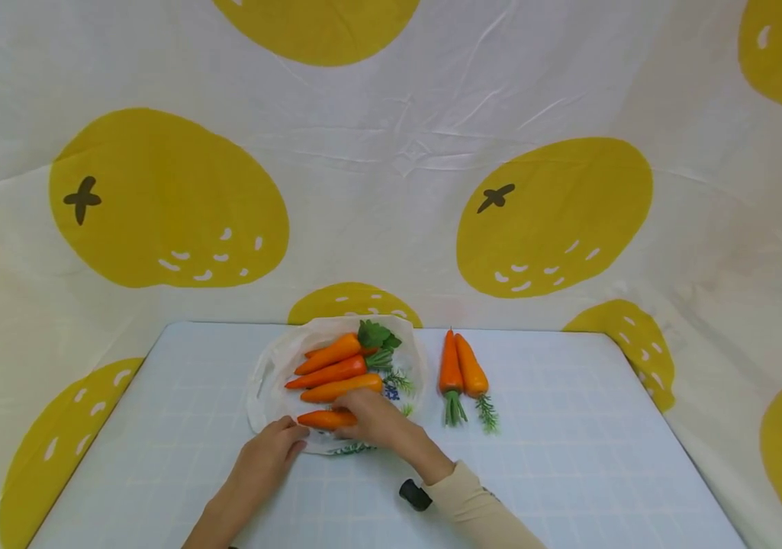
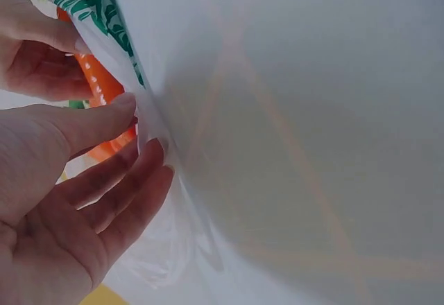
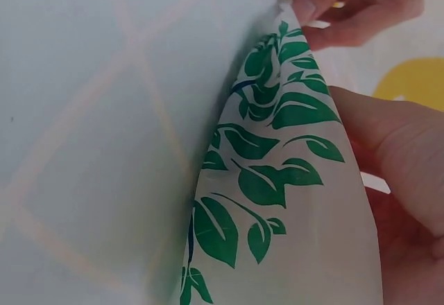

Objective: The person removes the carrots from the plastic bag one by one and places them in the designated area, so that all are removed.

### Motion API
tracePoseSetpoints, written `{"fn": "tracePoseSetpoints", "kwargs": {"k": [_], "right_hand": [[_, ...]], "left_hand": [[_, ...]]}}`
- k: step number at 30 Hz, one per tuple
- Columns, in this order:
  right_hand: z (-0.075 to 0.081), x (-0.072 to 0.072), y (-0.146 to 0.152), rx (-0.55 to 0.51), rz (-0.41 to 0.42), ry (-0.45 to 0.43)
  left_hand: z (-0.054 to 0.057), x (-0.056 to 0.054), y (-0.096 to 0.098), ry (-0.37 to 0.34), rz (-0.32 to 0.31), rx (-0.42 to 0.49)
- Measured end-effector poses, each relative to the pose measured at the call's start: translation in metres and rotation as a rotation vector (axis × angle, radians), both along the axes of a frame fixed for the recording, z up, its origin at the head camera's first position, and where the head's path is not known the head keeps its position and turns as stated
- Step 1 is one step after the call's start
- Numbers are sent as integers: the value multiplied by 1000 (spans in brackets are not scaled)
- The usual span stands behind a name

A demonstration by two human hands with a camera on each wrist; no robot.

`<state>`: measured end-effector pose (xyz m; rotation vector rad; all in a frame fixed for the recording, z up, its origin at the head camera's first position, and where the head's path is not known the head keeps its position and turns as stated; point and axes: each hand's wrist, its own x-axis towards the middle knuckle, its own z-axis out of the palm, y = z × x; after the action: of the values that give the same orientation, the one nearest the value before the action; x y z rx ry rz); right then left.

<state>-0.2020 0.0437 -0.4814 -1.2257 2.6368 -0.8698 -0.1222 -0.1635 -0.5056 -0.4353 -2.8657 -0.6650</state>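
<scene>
A white plastic bag (image 1: pixel 263 385) with green leaf print (image 3: pixel 263 180) lies spread on the table with several carrots (image 1: pixel 331 373) with green tops on it. Near its front edge is another orange carrot (image 1: pixel 316 418), gripped by my right hand (image 1: pixel 380 421), whose fingers curl over the stem end. My left hand (image 1: pixel 268 455) pinches the bag's rim between thumb and fingers beside that carrot's tip, as the left wrist view shows. In the right wrist view the raised bag edge hides the fingertips of my right hand (image 3: pixel 402 159).
Two more carrots (image 1: pixel 460 366) lie side by side right of the bag, green tops toward me. A small black object (image 1: pixel 415 495) shows beside my right sleeve. The pale checked tabletop (image 1: pixel 569 457) ends at a cloth backdrop (image 1: pixel 377 213) with large yellow fruit shapes.
</scene>
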Motion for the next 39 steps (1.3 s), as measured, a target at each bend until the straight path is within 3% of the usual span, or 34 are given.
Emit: {"fn": "tracePoseSetpoints", "kwargs": {"k": [7, 14, 17, 21, 27, 39], "right_hand": [[5, 0, 6, -98, 60, 60], [21, -2, 14, -11, -112, 65], [25, -3, 17, -28, -162, 48], [28, -5, 23, -112, -204, 3], [31, -7, 30, -270, -251, -52], [39, -20, 44, -552, -360, -108]], "left_hand": [[0, -4, -2, -34, 41, 103], [5, -14, -4, -57, 219, 218], [6, -20, -7, -69, 289, 271], [5, -27, -11, -94, 348, 341], [7, -35, -13, -100, 382, 401], [5, -46, -15, -184, 465, 411]]}}
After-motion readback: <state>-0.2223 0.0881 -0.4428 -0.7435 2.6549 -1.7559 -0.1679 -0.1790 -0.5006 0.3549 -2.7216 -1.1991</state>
